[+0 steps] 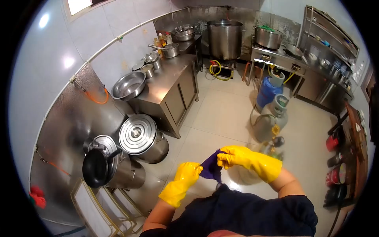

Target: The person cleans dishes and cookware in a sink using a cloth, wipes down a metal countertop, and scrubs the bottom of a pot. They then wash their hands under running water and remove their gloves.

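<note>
Both of my hands wear yellow rubber gloves. Between them, in front of my dark top, a dark purple cloth [212, 168] is held up. The fingers of my left hand [186, 177] are closed on the cloth's left corner. My right hand [238, 157] pinches its upper right edge, with the wrist bent. The cloth's lower part hangs free above the tiled floor [209, 114].
Lidded metal pots [138, 134] and a black pan [94, 168] stand at left, near a steel cabinet [173, 94] with a bowl [129, 85]. Gas cylinders [272, 118] stand right of centre. Behind are a tall pot [225, 39] and a stove [276, 57]; a rack [357, 150] is at right.
</note>
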The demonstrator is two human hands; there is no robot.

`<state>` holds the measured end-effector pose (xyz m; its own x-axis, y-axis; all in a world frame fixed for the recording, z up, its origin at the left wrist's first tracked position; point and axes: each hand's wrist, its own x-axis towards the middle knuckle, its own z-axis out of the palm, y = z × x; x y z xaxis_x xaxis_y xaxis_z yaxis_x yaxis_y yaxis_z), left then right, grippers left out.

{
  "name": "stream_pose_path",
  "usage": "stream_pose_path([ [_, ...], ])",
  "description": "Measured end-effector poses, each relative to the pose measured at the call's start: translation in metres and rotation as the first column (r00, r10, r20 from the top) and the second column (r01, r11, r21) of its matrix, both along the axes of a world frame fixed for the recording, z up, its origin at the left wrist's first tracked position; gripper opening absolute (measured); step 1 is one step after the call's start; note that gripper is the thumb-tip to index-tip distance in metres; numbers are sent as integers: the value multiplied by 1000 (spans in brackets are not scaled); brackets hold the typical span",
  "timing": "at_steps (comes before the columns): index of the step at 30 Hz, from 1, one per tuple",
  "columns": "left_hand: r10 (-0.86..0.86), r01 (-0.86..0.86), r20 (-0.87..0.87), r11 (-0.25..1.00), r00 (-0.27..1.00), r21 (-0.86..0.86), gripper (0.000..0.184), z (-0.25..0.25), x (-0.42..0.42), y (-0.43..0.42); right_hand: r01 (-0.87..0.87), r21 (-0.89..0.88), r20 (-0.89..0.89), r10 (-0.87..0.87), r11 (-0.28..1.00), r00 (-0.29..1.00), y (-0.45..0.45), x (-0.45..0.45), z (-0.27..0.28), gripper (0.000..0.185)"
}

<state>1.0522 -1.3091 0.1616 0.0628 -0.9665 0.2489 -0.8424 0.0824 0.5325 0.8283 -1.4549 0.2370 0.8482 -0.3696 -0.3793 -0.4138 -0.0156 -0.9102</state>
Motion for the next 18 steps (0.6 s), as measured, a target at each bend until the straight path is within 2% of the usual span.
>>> stream_pose_path([
  [2,48,-48,-23,999,999,20,21,-3,19,-27,-47,-78,-63,42,996,997,-39,28,5,34],
  [4,81,-80,-21,996,996,45,21,-2,42,-55,-69,-31,-64,67,997,996,-70,56,4,35],
  [5,107,-101,-46,987,993,122,23,0,55,-71,-83,-15,-60,82,996,995,-89,73,2,36],
  [8,173,-154,-82,967,981,201,24,-5,104,-125,-145,-86,-126,133,986,983,-149,129,-15,36],
  [11,202,-201,-30,979,979,27,22,-38,165,-193,-62,-25,-98,59,998,993,-219,195,-47,34],
  [12,218,-219,-13,975,976,-41,21,-34,190,-225,-25,-11,-87,24,1000,996,-247,222,-49,33],
  [13,222,-221,8,975,975,-22,19,-24,213,-256,71,27,-59,-70,997,996,-269,248,-50,32],
  [14,224,-224,23,975,974,4,17,-14,235,-285,87,8,-51,-86,996,995,-290,268,-47,31],
  [15,222,-217,14,963,975,-157,14,-12,261,-313,102,-14,-45,-103,995,994,-313,291,-29,30],
  [17,218,-212,32,968,975,-135,13,15,310,-368,132,-82,-2,-132,988,991,-359,334,-3,28],
  [18,213,-187,83,949,973,-253,13,28,335,-393,145,-120,30,-142,982,989,-379,352,12,27],
])
